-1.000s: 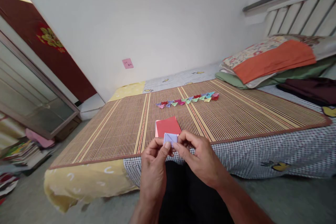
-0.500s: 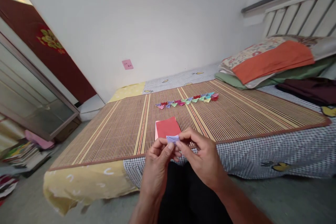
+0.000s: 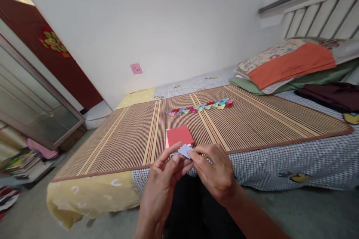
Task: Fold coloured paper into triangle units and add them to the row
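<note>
A small folded piece of lavender paper (image 3: 185, 151) is pinched between the thumb and fingers of my right hand (image 3: 215, 171). My left hand (image 3: 165, 175) is cupped just left of and under the paper, its thumb and index finger spread apart. Whether the left fingers touch the paper's lower edge I cannot tell. Just beyond my hands lies a stack of square paper with a red sheet (image 3: 179, 135) on top. Farther back, a row of small folded paper pieces (image 3: 200, 107) in several colours stretches across the mat.
A striped bamboo mat (image 3: 126, 134) covers the bed, with a checked sheet (image 3: 266, 171) hanging over the front edge. Folded bedding with an orange cover (image 3: 293, 66) and dark cloth (image 3: 328, 96) sit at the right. A white wall (image 3: 168, 26) stands behind.
The lavender paper has turned from a flat strip held by both hands to a tilted, pointed shape in my right hand. My left thumb and index finger have spread apart.
</note>
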The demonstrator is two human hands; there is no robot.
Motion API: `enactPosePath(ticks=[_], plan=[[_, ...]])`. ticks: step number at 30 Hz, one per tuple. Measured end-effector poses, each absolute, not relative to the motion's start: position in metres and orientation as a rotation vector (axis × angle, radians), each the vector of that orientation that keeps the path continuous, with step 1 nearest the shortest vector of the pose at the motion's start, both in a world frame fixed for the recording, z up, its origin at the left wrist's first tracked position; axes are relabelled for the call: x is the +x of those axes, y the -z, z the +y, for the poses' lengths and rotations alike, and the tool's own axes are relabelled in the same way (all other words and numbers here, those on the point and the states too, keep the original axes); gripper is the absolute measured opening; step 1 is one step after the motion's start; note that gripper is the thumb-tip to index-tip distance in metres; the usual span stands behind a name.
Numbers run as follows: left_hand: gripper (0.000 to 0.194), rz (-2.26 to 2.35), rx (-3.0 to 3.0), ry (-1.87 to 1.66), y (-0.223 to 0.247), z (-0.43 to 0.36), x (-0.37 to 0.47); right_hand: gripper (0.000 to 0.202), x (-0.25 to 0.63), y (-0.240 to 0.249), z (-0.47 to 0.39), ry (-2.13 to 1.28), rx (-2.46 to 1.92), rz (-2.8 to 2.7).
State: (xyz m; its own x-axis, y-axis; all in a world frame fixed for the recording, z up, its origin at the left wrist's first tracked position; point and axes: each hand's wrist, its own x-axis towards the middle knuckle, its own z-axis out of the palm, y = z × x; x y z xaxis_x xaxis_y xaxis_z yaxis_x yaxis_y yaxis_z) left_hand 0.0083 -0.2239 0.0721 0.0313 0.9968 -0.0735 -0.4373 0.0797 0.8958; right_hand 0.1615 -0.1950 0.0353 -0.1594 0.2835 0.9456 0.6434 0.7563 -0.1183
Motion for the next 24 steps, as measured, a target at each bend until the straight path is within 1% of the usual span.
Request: enactPosePath(ticks=[7,12,17,24], plan=[[0.040,0.874,0.762,-1.368,-0.070,-0.218,0.004,0.022,0.161,-0.030,-0.198,0.293,-0.677,-1.868],[0.030,0.868,0.770,-1.414,-0.068,-0.216,0.006,0.026,0.161,-0.030,-0.196,0.184,-0.655,-1.866],[0.035,0.843,0.741,-1.555,-0.066,-0.214,0.010,0.026,0.157,-0.035,-0.197,0.127,-0.667,-1.816],[0.019,0.945,0.884,-1.470,-0.060,-0.212,0.003,0.025,0.156,-0.035,-0.194,0.033,-0.642,-1.720]])
